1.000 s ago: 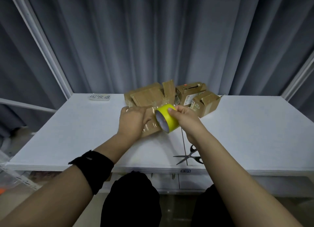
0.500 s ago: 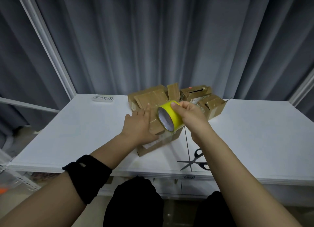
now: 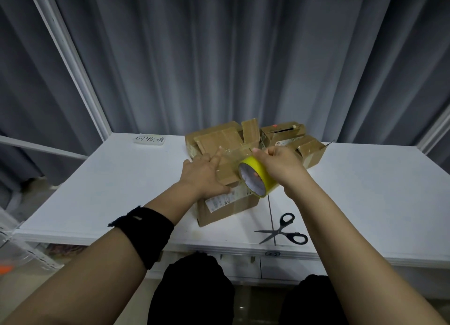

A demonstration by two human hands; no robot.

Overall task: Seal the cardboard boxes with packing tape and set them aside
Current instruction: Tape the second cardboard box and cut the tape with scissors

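Sealing is judged to be under way on one box, which is set near the front edge of the table. Its top is pressed by the left hand, fingers straight and spread, and the tape's end appears to be held under a fingertip. The roll is gripped by the right hand, fingers curled over its rim. A clear strip is stretched between the hands above the box, not yet laid flat or cut. The scissors are seen lying by the front edge, right of the box. Behind, a pile of boxes is crowded close, some flaps up, so most of the work is judged to remain. Whether any is sealed cannot be told. Bare table is offered on both sides for setting boxes aside.
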